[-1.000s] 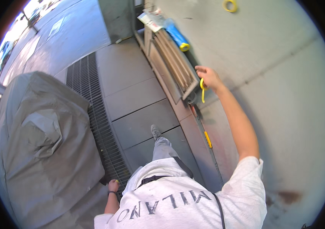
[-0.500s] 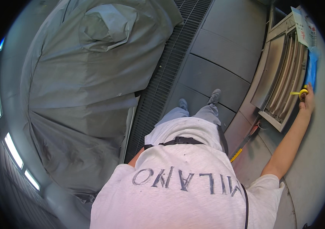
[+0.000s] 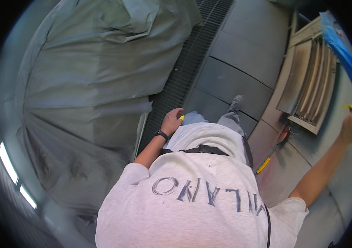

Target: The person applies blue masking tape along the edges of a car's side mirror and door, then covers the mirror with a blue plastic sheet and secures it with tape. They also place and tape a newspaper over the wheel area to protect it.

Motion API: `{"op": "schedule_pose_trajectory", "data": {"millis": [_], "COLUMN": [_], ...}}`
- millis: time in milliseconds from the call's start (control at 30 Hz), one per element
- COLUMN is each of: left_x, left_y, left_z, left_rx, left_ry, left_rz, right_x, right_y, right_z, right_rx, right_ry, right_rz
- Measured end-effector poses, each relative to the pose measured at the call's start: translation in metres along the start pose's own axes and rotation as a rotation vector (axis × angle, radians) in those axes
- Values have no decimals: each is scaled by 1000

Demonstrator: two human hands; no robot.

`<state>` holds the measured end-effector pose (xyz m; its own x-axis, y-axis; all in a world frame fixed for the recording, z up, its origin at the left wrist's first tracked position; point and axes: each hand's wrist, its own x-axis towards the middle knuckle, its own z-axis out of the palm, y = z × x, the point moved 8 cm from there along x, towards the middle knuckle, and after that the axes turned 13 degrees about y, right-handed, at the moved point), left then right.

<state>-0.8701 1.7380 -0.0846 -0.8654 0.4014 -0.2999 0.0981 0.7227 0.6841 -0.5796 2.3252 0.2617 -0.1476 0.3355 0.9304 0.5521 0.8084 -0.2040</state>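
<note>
My right hand (image 3: 351,124) is stretched far out to the right at the rim of the view. Its fingers are closed on a roll of yellow tape, of which only yellow bits show beside the fingertips. Blue plastic film (image 3: 343,51) hangs stretched between this hand and the upper corner of a framed heater panel (image 3: 314,78) with long tubes. Beside my hip, my left hand (image 3: 172,120), with a dark watch on its wrist, curls round a small yellow object (image 3: 181,118). What kind of thing it is cannot be made out.
A large shape under a grey cover (image 3: 93,99) fills the left side. Beside it runs a floor grating (image 3: 196,49), then grey floor plates (image 3: 242,62). Below the heater panel a yellow-handled tool (image 3: 263,165) lies against the wall's foot. Bright lamps (image 3: 8,161) stand at far left.
My right hand has moved outward and slightly down, drawing the blue film out longer from the panel's top corner. My left hand has come into view beside my hip.
</note>
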Motion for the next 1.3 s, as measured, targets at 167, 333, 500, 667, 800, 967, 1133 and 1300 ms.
{"op": "schedule_pose_trajectory", "data": {"millis": [167,333,500,667,800,967,1133,1300], "left_x": [0,-61,-103,-136,-171,-210,-224,-187], "left_y": [120,176,124,49,-6,-92,-173,-245], "left_z": [-43,-105,-143,-164,-150,-114,-89,-17], "left_rx": [-98,-372,-546,-648,-599,-336,-109,-42], "left_ry": [139,142,3,146,178,164,170,268], "left_rz": [630,922,784,636,488,335,190,127], "right_x": [-92,-191,-229,-267,-309,-432,-546,-640], "right_y": [-197,-376,-471,-520,-527,-519,-519,-495], "right_z": [-29,-52,-97,-130,-149,-173,-183,-142], "right_rx": [386,658,807,892,901,924,727,479], "right_ry": [-440,-755,-887,-975,-1015,-1376,-1500,-1477], "right_rz": [192,352,271,204,168,210,371,573]}}
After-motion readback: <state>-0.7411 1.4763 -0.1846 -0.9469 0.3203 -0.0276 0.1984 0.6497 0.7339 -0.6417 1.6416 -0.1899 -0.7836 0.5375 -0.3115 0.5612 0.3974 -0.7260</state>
